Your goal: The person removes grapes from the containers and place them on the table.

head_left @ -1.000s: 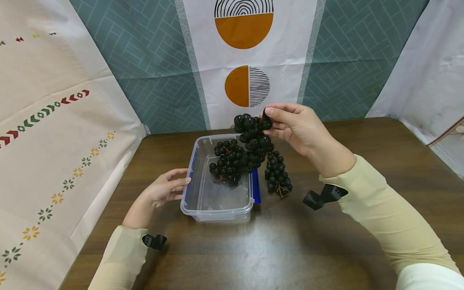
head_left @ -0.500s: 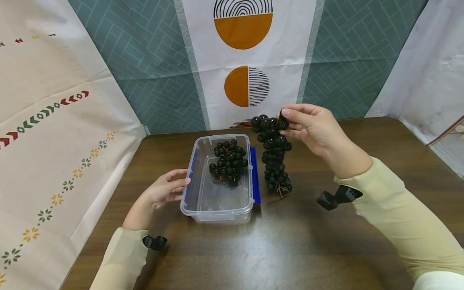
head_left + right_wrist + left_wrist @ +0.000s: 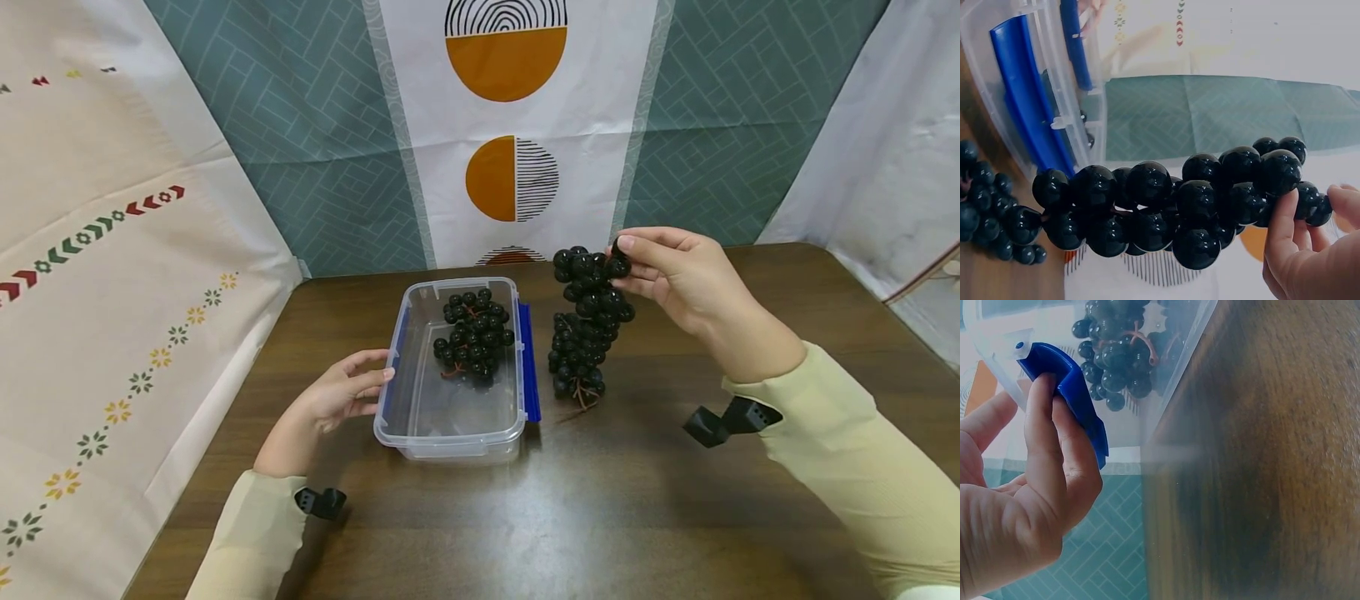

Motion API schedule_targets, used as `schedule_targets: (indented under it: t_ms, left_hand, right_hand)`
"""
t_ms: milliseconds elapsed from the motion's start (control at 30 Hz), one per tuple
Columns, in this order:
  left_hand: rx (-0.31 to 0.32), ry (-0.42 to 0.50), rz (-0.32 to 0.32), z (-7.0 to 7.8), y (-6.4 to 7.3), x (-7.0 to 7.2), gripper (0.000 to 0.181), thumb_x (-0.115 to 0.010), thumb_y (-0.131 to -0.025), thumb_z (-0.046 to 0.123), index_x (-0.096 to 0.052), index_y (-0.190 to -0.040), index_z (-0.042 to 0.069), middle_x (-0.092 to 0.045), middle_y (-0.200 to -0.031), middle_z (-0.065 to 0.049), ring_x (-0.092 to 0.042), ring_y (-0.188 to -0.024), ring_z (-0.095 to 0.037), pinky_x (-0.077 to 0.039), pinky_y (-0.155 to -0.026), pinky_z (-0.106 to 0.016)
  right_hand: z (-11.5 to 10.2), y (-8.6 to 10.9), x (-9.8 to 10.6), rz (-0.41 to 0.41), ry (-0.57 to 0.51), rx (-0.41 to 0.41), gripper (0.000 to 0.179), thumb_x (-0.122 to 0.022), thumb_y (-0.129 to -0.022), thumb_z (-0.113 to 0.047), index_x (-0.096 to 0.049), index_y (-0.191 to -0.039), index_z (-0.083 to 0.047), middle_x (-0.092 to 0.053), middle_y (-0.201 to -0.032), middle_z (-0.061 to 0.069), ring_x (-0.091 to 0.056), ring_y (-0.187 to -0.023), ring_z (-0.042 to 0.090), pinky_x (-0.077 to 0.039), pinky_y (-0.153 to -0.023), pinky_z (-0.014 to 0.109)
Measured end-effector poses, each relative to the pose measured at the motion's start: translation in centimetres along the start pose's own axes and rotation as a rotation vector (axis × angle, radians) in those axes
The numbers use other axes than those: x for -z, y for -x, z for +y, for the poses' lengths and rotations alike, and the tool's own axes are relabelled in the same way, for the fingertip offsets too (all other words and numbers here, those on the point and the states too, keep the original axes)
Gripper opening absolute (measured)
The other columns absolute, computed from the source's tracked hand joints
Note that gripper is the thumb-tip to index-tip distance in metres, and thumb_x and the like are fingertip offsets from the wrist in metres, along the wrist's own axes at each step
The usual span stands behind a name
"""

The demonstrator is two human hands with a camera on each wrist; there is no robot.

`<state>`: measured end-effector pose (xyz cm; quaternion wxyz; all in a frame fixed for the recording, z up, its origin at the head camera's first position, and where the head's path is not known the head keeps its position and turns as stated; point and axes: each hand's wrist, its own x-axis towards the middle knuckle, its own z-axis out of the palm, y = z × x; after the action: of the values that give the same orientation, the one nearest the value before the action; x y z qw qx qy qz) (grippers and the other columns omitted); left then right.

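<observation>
My right hand (image 3: 686,279) pinches the top of a bunch of black grapes (image 3: 1197,200), which hangs down right of the clear plastic container (image 3: 442,431). In the head view its lower part overlaps a second bunch of grapes (image 3: 564,362) on the table. Another grape bunch (image 3: 476,333) lies inside the container toward the back. At the container's left side, my left hand (image 3: 348,392) rests its fingertips against the rim. The left wrist view shows these fingers (image 3: 1044,437) touching a blue latch flap (image 3: 1069,381) that hangs open.
A second blue flap (image 3: 529,367) hangs from the container's right side. The brown wooden table (image 3: 600,517) lies beneath. Patterned cloth (image 3: 322,167) hangs behind it, with pale embroidered cloth (image 3: 135,333) at the left and white cloth (image 3: 885,167) at the right.
My right hand has carried its grape bunch to the right, from over the container's right edge to beside it. The left hand and the container have stayed put.
</observation>
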<state>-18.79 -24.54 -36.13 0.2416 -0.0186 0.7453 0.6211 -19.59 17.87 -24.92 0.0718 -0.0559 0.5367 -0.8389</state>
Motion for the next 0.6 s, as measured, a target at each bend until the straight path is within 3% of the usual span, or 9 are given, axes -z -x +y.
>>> schedule_targets:
  t_ms: [600]
  left_hand:
    - [-0.016, 0.009, -0.003, -0.2, 0.1, 0.1, 0.063, -0.059, -0.095, 0.022, -0.026, -0.146, 0.003, -0.065, -0.104, -0.001, -0.064, -0.095, -0.012, -0.055, -0.076, -0.028]
  right_hand:
    - [1.0, 1.8, 4.0, 0.001, 0.088, -0.025, 0.012, -0.064, -0.089, -0.002, -0.074, -0.091, -0.007, -0.070, -0.089, 0.003, -0.063, -0.069, 0.014, -0.057, -0.070, 0.031]
